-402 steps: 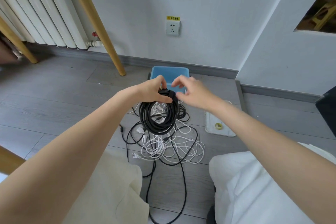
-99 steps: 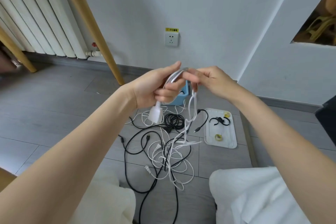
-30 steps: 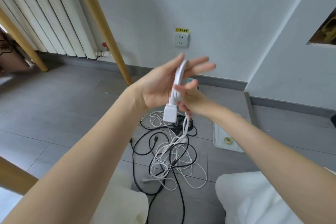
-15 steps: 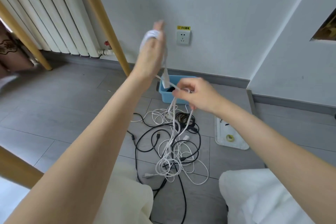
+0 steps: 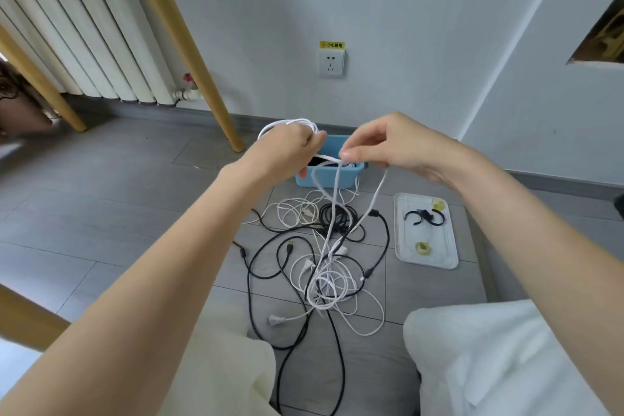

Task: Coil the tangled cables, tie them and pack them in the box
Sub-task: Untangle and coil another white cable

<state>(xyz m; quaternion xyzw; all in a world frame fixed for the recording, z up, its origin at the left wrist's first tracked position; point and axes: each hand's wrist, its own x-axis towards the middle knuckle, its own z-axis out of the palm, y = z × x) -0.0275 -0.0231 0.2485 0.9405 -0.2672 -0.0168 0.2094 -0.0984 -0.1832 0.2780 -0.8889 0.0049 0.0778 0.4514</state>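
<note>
My left hand point(image 5: 285, 150) grips a few loops of a white cable point(image 5: 332, 213) that arch over its knuckles. My right hand point(image 5: 388, 145) pinches the same cable a little to the right, and the strands hang from both hands down into the tangle of white and black cables point(image 5: 324, 267) on the floor. Behind the hands stands the blue box point(image 5: 332, 179), with a dark coil partly visible inside it. A small coiled black cable point(image 5: 337, 214) lies in front of the box.
A white tray point(image 5: 426, 258) with black ties and small yellow rolls lies to the right of the cables. Wooden furniture legs point(image 5: 189, 54) and a radiator point(image 5: 77, 40) stand at the left. A wall socket point(image 5: 332, 62) is above the box. My knees fill the bottom.
My left hand has come down from its raised position to the level of the box, with the white loops on it. My right hand has moved up and right, still pinching the cable.
</note>
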